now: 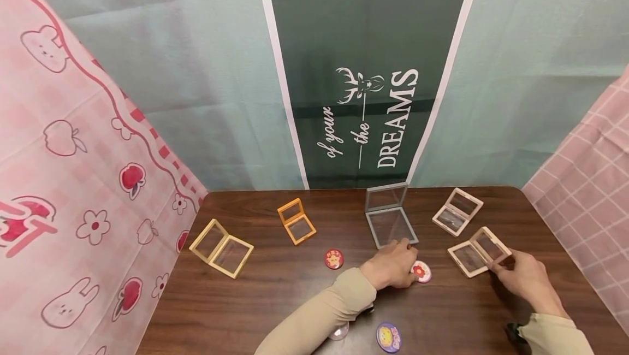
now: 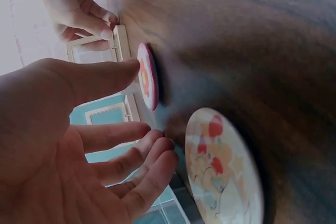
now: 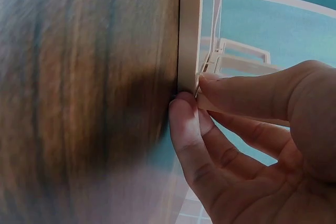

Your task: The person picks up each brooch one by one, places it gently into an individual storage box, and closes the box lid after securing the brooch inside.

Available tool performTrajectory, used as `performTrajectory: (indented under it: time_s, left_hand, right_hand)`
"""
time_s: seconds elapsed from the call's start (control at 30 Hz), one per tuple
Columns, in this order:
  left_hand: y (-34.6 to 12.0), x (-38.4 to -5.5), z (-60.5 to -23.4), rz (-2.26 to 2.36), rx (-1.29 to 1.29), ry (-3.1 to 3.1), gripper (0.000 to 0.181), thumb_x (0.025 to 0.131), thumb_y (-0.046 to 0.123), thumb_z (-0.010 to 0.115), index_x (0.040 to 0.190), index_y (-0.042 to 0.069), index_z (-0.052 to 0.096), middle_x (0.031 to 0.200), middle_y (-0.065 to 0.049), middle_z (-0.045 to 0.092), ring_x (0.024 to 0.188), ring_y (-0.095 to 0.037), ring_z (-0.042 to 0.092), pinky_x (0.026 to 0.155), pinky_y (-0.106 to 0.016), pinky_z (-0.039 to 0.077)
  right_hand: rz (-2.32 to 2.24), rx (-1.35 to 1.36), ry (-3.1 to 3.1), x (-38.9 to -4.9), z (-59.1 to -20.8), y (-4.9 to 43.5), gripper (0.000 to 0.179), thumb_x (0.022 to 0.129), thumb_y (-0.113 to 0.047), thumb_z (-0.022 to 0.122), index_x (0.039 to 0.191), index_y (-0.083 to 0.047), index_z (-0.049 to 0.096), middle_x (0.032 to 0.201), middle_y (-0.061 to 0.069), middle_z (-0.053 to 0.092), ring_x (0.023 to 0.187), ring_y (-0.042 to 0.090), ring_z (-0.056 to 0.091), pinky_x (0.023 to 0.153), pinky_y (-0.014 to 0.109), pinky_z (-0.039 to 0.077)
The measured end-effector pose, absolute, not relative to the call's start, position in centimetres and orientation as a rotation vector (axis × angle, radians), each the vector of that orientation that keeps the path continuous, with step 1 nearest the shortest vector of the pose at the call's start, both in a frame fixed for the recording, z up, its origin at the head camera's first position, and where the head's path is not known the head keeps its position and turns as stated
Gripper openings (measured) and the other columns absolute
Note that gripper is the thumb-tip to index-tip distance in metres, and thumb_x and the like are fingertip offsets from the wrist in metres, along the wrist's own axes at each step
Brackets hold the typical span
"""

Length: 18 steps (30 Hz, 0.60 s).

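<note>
Dark brown wood grain across the table (image 1: 216,314), and read it as a clock seen from the head camera, twelve at the far edge! Behind twelve hangs a blue-green curtain (image 1: 206,71) with a dark lettered panel (image 1: 314,33); printed pink cloth (image 1: 83,175) walls in nine, pink gridded cloth (image 1: 585,180) walls in three.

The right hand (image 1: 528,279) is out at three, thumb and finger pinching the near corner of a cream frame (image 1: 479,251), which stands hinged apart on the wood. The left hand (image 1: 393,265) sits by the centre, fingers loosely bent, a gap between them and the thumb; the thumb tip is right at the flower badge (image 1: 421,272), though contact I cannot tell. Close by in the left wrist view, a strawberry badge (image 2: 223,169).

Round the dial: yellow frame (image 1: 219,249) toward ten, orange frame (image 1: 295,220) at eleven, grey frame (image 1: 385,210) at twelve, small pale frame (image 1: 459,212) at two. Red badge (image 1: 333,258) inside ten, purple badge (image 1: 389,337) at six, near the bottom of the view.

Edges now: the grey frame is tight to the far edge; bare wood runs between the yellow frame and red badge, and more below the right hand toward four.
</note>
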<state>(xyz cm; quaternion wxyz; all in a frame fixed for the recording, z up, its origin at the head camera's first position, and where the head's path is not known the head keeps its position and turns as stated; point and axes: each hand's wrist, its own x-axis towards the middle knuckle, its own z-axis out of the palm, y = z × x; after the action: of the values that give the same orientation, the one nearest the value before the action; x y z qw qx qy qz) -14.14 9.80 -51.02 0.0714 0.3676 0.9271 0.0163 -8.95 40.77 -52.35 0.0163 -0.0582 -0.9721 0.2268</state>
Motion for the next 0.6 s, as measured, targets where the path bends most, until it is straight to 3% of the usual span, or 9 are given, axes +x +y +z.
performTrajectory:
  time_s: [0.2,0.6]
  left_hand:
    - [10.5,-14.0,-51.3,0.047,1.066,2.815,0.036,0.094,0.051,0.077,0.126,0.034,0.072,0.122,0.01,0.061,0.105,-0.008,0.06,0.085,-0.019,0.051]
    - [10.7,-14.3,-51.9,0.195,1.087,2.803,0.026,0.092,0.041,0.082,0.115,0.032,0.073,0.115,0.01,0.063,0.101,-0.006,0.061,0.081,-0.017,0.049]
  right_hand:
    - [0.696,-0.171,-3.032,-8.4,-52.2,41.2,0.019,0.096,-0.018,0.076,0.084,-0.007,0.067,0.082,0.024,0.07,0.081,0.052,0.067,0.068,0.057,0.052]
    - [0.715,-0.19,-3.04,-7.6,-52.5,41.8,0.017,0.096,-0.018,0.076,0.085,-0.006,0.071,0.084,0.023,0.073,0.082,0.051,0.069,0.073,0.059,0.055]
